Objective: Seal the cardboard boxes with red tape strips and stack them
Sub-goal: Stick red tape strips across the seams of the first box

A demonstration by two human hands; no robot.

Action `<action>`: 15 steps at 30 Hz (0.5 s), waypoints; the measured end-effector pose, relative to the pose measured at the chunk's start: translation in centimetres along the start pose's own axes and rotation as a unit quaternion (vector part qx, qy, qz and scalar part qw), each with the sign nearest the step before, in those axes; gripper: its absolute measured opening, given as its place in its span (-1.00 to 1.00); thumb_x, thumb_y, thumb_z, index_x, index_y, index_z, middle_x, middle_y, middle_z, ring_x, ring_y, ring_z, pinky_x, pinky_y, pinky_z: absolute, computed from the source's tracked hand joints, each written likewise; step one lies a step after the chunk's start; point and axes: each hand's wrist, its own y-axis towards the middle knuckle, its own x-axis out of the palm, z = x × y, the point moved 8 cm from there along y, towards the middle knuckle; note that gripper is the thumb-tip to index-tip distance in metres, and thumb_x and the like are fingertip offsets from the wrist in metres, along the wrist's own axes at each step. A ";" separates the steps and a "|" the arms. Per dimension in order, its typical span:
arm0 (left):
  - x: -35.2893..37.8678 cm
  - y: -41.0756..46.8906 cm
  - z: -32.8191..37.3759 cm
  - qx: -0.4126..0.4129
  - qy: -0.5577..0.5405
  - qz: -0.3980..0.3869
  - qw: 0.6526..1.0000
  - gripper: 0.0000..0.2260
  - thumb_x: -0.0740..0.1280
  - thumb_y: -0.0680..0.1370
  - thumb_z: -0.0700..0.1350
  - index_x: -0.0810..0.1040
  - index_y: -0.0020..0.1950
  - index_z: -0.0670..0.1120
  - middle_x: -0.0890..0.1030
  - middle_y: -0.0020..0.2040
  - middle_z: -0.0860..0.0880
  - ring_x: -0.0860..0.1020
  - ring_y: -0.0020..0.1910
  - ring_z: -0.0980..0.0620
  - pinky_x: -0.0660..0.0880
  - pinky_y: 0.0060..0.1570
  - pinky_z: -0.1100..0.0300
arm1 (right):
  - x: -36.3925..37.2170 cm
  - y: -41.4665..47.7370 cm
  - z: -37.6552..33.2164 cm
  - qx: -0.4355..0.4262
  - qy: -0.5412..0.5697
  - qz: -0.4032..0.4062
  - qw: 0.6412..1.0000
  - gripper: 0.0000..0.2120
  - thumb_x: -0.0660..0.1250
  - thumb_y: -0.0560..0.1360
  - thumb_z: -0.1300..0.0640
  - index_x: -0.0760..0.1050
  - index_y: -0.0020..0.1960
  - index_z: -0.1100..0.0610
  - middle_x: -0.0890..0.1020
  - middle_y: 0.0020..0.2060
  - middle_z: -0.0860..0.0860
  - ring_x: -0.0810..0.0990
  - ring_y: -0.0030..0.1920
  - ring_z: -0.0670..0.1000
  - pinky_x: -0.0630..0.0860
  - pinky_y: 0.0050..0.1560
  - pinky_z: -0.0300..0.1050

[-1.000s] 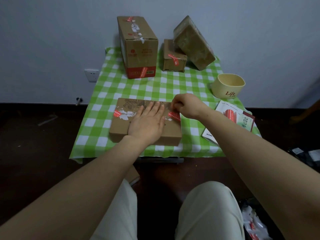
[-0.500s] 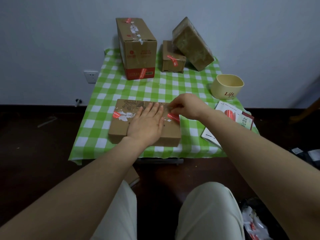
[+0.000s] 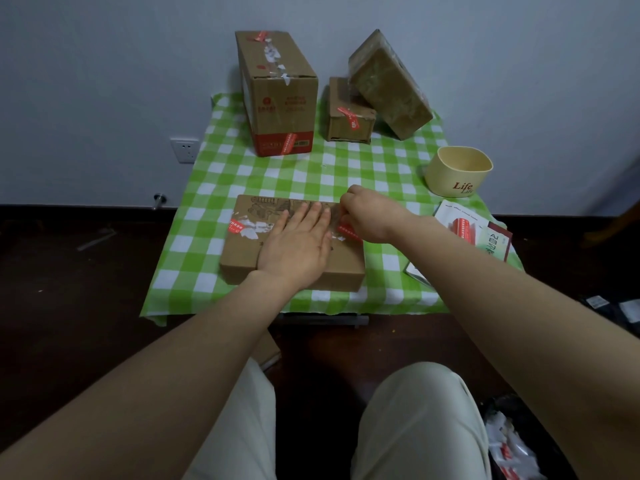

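A flat cardboard box (image 3: 242,254) lies near the front of the green checked table (image 3: 346,174). My left hand (image 3: 298,244) rests flat on its lid, fingers together. My right hand (image 3: 370,216) sits at the box's right end, fingers curled down onto a red tape strip (image 3: 348,230); whether it pinches the strip or only presses it is hidden. Another red strip (image 3: 235,226) sticks to the lid's left end. At the back stand a tall box (image 3: 280,98), a small box (image 3: 349,116) with red tape, and a wrapped box (image 3: 388,84) leaning on it.
A cream cup (image 3: 457,171) marked "Life" stands at the table's right side. A sheet with red tape strips (image 3: 464,226) and a packet lie at the right edge. A wall socket (image 3: 185,150) is on the left. My knees are below the table's front edge.
My right hand has slid a little left along the box's right end, onto the red tape strip. My left hand has stayed flat on the lid.
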 end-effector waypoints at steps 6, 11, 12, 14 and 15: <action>0.0 0.0 0.0 0.002 -0.001 0.000 1.000 -0.54 -0.16 0.65 0.03 -0.07 0.56 -0.03 -0.04 0.57 0.03 -0.10 0.54 0.08 -0.18 0.49 0.07 | -1.1 -0.4 0.8 0.001 0.030 0.021 0.999 -0.76 0.24 0.55 0.15 0.53 0.17 0.19 0.52 0.13 0.14 0.52 0.12 0.13 0.43 0.09 -0.06; -0.1 -0.1 0.0 0.000 -0.005 0.004 1.000 -0.54 -0.16 0.65 0.04 -0.06 0.56 -0.02 -0.03 0.57 0.03 -0.09 0.54 0.08 -0.17 0.50 0.06 | -1.5 -1.2 -0.1 -0.026 0.017 0.031 0.999 -0.81 0.30 0.49 0.16 0.64 0.05 0.11 0.59 0.04 0.10 0.56 0.04 0.14 0.52 0.04 0.02; -0.1 -0.1 0.0 -0.001 -0.005 0.004 1.000 -0.54 -0.15 0.65 0.03 -0.06 0.56 -0.02 -0.03 0.57 0.03 -0.09 0.54 0.08 -0.17 0.50 0.06 | -1.5 -1.2 -0.2 -0.024 0.018 0.037 0.999 -0.82 0.29 0.50 0.17 0.63 0.04 0.10 0.59 0.04 0.10 0.56 0.04 0.14 0.52 0.04 0.02; -0.1 -0.1 0.1 0.001 -0.005 0.004 1.000 -0.53 -0.15 0.65 0.03 -0.05 0.56 -0.03 -0.03 0.57 0.03 -0.08 0.54 0.07 -0.16 0.50 0.06 | -1.5 -1.0 -0.4 -0.021 0.012 0.038 0.999 -0.81 0.27 0.51 0.16 0.61 0.06 0.10 0.55 0.07 0.11 0.54 0.07 0.15 0.51 0.04 0.02; -0.1 -0.1 0.1 0.001 -0.005 0.004 1.000 -0.53 -0.15 0.65 0.03 -0.05 0.56 -0.03 -0.03 0.57 0.03 -0.08 0.54 0.07 -0.16 0.51 0.06 | -1.3 -0.9 -0.4 -0.018 0.004 0.036 0.999 -0.80 0.25 0.52 0.15 0.59 0.08 0.13 0.53 0.09 0.13 0.53 0.08 0.16 0.50 0.05 0.02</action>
